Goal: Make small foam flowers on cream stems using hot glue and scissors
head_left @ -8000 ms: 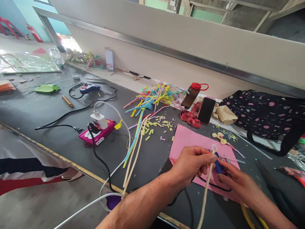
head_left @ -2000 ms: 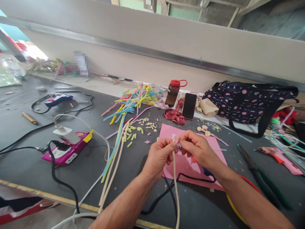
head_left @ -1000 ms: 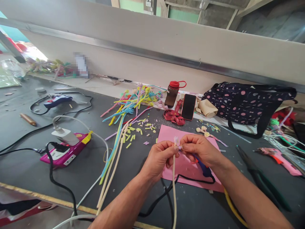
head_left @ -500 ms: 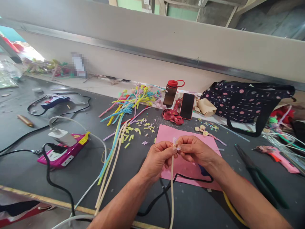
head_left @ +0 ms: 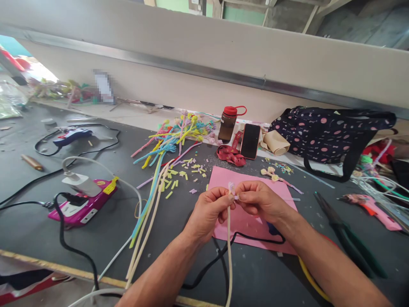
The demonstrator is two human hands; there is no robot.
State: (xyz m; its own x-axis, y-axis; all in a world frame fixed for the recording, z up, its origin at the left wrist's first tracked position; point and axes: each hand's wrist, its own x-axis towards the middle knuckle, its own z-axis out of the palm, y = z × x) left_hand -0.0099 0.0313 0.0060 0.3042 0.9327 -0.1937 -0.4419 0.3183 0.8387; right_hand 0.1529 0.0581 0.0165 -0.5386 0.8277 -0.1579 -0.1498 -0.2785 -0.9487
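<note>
The left hand [head_left: 209,209] pinches a long cream stem [head_left: 229,256] near its top. The right hand [head_left: 263,200] is just beside it, its finger and thumb together on a small pale purple piece [head_left: 237,197]. Both hands are up above a pink sheet [head_left: 220,175], near its left side, and the stem hangs down between the arms and out of view. Under the right wrist a blue tool [head_left: 272,228] peeks out, mostly hidden, and a black cord [head_left: 204,273] runs below the hands.

Little yellow bits [head_left: 172,172] lie on the desk [head_left: 111,243] past the sheet's left edge. Farther left, long stems [head_left: 153,209] reach down to the desk's front edge [head_left: 73,270]. On the right, dark pliers [head_left: 348,238] lie apart from the sheet, with a gap between, and a pink glue gun [head_left: 380,213] is farther off. Behind the sheet's back edge are a red ribbon [head_left: 231,155], a phone [head_left: 250,141], a bottle [head_left: 226,125] and a spotted bag [head_left: 319,136].
</note>
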